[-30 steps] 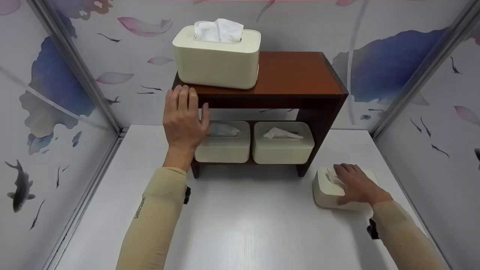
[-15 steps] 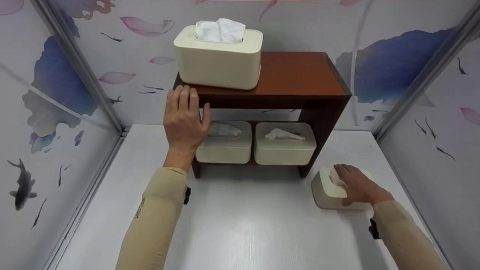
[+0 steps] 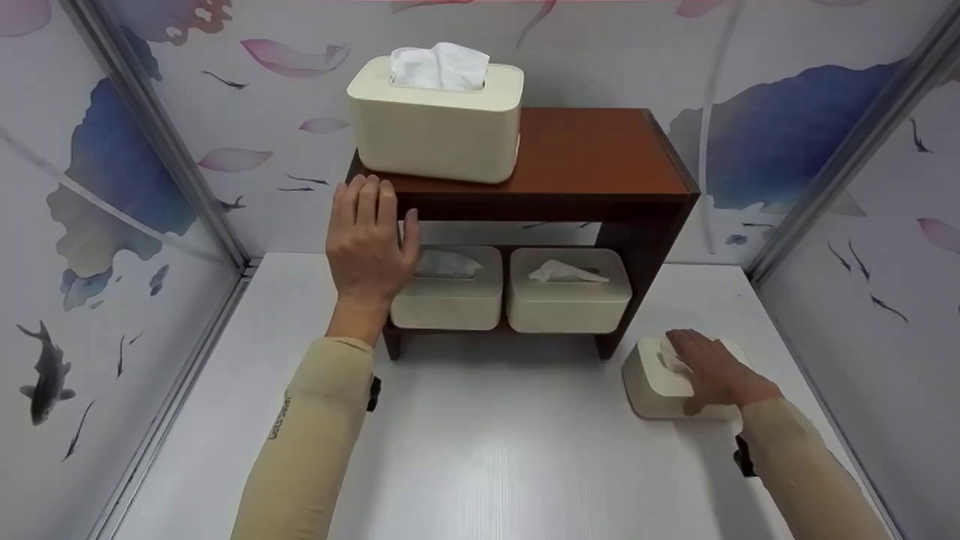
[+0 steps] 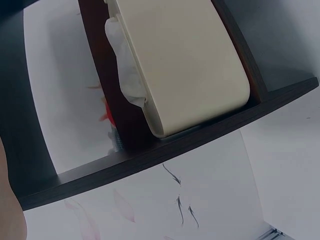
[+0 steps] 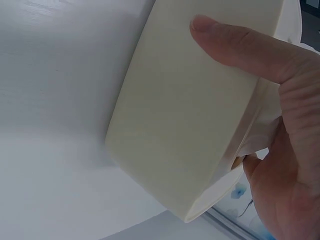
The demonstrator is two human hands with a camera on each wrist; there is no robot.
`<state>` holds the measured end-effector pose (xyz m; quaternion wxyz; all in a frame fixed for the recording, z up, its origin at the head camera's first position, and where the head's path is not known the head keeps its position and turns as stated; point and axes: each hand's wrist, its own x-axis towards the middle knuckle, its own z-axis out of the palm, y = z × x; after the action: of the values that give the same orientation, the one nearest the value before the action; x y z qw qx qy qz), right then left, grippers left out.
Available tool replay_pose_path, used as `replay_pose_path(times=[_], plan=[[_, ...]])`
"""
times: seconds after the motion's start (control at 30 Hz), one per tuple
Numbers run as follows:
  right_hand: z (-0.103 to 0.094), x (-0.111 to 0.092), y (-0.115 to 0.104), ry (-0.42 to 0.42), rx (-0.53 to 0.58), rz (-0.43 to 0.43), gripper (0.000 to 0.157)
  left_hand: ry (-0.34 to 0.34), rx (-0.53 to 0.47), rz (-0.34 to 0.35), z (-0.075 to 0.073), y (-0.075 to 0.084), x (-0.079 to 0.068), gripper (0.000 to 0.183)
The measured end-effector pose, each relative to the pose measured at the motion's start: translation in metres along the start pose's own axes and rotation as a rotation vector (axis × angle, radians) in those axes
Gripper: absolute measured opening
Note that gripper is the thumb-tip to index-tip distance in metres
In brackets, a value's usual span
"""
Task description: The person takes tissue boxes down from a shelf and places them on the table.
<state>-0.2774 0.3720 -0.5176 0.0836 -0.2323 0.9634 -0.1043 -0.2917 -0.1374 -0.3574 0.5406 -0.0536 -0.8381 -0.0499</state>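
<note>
Spotted blurred lettering (image 3: 279,418) on the left sleeve (image 3: 300,465)! Gripped a box (image 5: 175,115) of white tissue (image 5: 262,134) on the bench (image 3: 487,450) with the right hand (image 3: 716,371), rested the left hand (image 3: 369,244) straight-fingered beside the shelf (image 3: 600,150)!

Under the right fingers (image 3: 690,349), a cream box (image 5: 180,110), upright, tissue (image 5: 262,135) peeking out; near the left fingers (image 3: 366,204), a brown shelf (image 3: 592,150).

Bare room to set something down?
Shelf top, right of the upper tissue box. White table in front of the shelf, between left forearm and the table box under the right hand. Crowded: lower tier, with left box and right box close together.
</note>
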Motion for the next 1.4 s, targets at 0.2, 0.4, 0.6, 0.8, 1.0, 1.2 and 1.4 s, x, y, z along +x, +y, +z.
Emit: replay_pose_path(times=[0.2,0.4,0.6,0.8,1.0,1.2,1.4], plan=[[0.004,0.001,0.004,0.011,-0.008,0.005,0.119,0.011,0.011,0.005,0.000,0.000,0.000,0.042],[0.006,0.002,0.005,0.045,-0.008,-0.006,0.118,0.008,0.004,0.005,0.000,0.000,0.000,0.042],[0.004,0.002,0.001,0.024,0.016,0.024,0.117,0.007,0.001,0.002,0.000,0.000,0.000,0.043],[0.002,0.003,-0.001,0.031,0.052,0.029,0.114,0.007,0.000,-0.003,0.000,0.001,0.000,0.043],[0.000,0.002,-0.003,0.012,0.042,0.031,0.116,0.002,0.001,0.001,-0.001,0.001,0.000,0.043],[0.000,0.003,-0.004,0.017,0.044,0.033,0.118,-0.001,0.009,-0.001,-0.002,0.001,0.000,0.043],[-0.002,0.001,-0.006,-0.025,0.036,0.065,0.120,-0.013,0.000,-0.003,-0.001,0.001,0.000,0.043]])
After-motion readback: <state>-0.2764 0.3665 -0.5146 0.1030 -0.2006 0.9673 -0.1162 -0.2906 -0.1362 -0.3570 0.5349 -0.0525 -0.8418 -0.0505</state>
